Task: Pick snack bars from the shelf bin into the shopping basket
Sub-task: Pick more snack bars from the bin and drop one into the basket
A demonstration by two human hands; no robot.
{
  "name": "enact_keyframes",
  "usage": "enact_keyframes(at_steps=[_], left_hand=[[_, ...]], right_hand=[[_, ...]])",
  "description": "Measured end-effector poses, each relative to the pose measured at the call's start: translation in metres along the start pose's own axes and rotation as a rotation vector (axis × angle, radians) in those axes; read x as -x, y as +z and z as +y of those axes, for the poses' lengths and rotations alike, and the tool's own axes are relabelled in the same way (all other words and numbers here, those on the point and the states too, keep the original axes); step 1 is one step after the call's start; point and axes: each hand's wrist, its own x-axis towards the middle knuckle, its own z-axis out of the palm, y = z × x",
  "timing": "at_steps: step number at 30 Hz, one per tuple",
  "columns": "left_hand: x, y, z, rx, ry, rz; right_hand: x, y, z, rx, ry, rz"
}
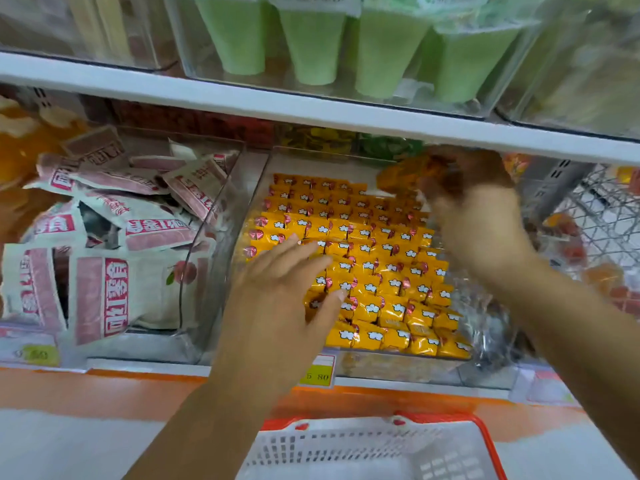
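Note:
A clear shelf bin (pixel 258 188) holds several rows of small yellow-wrapped snack bars (pixel 374 268). My left hand (pixel 280 299) lies over the bin's front left with its fingers straight, touching the bars. My right hand (pixel 474 216) is raised at the bin's back right, just under the upper shelf, and grips a bunch of yellow bars (pixel 401 178); motion blurs it. The white shopping basket (pixel 363 448) with its red rim sits below the shelf, at the bottom of the view.
A neighbouring clear bin (pixel 204 244) on the left is full of pink-and-white packets. The white upper shelf edge (pixel 311 109) runs close above the bins, with green cups on it. A wire basket (pixel 602 216) stands at the right. A yellow price tag (pixel 317 375) hangs on the shelf front.

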Motion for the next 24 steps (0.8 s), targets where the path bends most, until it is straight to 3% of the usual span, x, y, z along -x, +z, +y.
enact_keyframes(at_steps=[4, 7, 15, 21, 24], left_hand=[[-0.003, 0.007, -0.003, -0.138, 0.008, -0.042], [-0.002, 0.01, -0.003, -0.153, -0.007, -0.045], [-0.002, 0.011, -0.002, -0.151, -0.019, -0.021], [-0.002, 0.012, -0.003, -0.164, -0.011, -0.009], [-0.001, 0.013, -0.004, -0.146, -0.007, -0.012]], right_hand=[[-0.05, 0.025, 0.025, 0.303, 0.023, -0.182], [-0.071, 0.039, 0.042, 0.275, -0.035, -0.341], [-0.094, 0.057, 0.052, 0.267, -0.098, -0.472], [-0.096, 0.064, 0.053, 0.395, -0.165, -0.653], [-0.098, 0.053, 0.051, 0.362, -0.135, -0.579]])
